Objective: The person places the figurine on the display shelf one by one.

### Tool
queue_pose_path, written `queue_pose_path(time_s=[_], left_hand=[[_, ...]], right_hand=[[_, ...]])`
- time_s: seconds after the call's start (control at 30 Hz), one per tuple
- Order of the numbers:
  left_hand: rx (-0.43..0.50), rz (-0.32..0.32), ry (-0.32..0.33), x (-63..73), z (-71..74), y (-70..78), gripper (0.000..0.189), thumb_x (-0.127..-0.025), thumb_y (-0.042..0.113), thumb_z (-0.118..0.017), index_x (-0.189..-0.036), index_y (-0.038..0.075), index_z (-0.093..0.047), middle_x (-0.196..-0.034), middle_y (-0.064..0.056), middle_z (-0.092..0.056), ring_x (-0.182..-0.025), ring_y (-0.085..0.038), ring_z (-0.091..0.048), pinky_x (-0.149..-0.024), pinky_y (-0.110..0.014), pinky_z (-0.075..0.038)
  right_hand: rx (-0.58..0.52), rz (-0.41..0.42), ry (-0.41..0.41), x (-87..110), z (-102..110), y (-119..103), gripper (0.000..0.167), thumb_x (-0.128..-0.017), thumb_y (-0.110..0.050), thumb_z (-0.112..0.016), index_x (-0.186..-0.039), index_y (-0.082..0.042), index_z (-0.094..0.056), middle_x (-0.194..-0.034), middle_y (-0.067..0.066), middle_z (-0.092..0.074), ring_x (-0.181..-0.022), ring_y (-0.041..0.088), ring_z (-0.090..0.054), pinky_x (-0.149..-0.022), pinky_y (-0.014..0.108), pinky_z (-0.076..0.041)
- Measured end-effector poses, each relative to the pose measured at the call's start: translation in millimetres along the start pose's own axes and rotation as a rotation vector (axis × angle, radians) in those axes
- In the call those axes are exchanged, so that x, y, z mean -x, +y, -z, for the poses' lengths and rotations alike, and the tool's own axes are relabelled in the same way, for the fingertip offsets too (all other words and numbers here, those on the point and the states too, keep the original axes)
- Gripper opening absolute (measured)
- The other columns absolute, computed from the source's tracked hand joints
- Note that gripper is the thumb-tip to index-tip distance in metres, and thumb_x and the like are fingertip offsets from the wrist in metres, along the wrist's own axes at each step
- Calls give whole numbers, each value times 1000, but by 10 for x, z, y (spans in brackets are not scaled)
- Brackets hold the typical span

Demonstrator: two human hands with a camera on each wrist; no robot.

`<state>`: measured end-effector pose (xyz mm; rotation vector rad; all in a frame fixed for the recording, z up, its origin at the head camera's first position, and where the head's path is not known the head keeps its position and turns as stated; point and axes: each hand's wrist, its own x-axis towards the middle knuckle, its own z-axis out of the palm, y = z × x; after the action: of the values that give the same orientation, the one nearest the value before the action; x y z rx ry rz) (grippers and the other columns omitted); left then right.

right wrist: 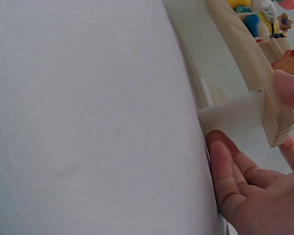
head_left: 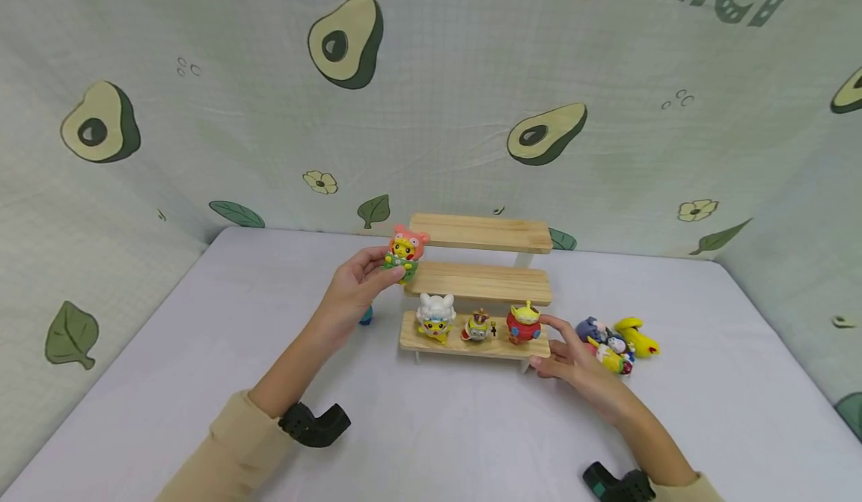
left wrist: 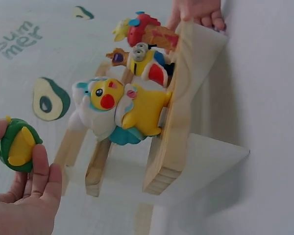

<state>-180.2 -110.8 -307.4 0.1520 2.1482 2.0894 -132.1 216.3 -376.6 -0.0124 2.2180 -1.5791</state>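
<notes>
A person in beige sleeves [head_left: 244, 446] works at a white desk [head_left: 431, 427], the left hand [head_left: 352, 285] raising a pink-hooded figurine [head_left: 406, 251] with a yellow face and a green lower body beside the left end of a three-tier wooden stand [head_left: 481, 281]. The left grip is narrow, thumb and fingers pinching the toy upright; the left wrist view shows a gap between it and the ends of the boards. At the opposite end, the right hand [head_left: 581, 363] grips the bottom shelf [head_left: 494, 348] by its corner, the thumb on the near edge and the index finger behind the board, with other fingers bent beneath. Three toys stand in a row on that shelf, from left: a yellow figure in a white hood [head_left: 435, 319], a crowned figure with round goggles [head_left: 477, 327], and a red-bodied figure with a green head [head_left: 524, 324], nearest the right hand. To the right, a pile of colorful figurines [head_left: 616, 346] lies on the desk, while a blue object [head_left: 367, 316], mostly hidden, sits beyond the left hand. A pale cloth printed with avocados [head_left: 444, 60] hangs behind.
</notes>
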Motion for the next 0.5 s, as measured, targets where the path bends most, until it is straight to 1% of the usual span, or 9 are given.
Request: queue_pose_path(time_s=[0.2, 0.33, 0.5], left_hand=[[-9, -17, -41, -57, -167, 9, 50, -86, 13, -65, -130, 3, -44, -122, -11, -52, -108, -16, -52, -86, -16, -46], [7, -42, -69, -95, -255, 40, 47, -86, 13, -65, -128, 4, -44, -119, -11, -54, -106, -16, -54, -87, -18, -47], [34, -45, -94, -156, -338, 89, 45, -86, 14, -65, -124, 4, -44, -117, -12, -58, -104, -17, -57, -89, -22, -47]], right_hand=[[-4, -3, -1, -7, 3, 4, 74, -89, -29, -60, -145, -22, -12, -133, 24, -45, -98, 23, -57, -89, 40, -42], [-7, -3, -1, -12, 3, 6, 74, -89, -28, -60, -144, -22, -12, -133, 24, -45, -97, 23, -57, -88, 38, -43], [-8, 6, -2, -16, 3, 11, 74, -89, -28, -60, -145, -21, -12, -132, 24, -47, -97, 23, -57, -88, 38, -43]])
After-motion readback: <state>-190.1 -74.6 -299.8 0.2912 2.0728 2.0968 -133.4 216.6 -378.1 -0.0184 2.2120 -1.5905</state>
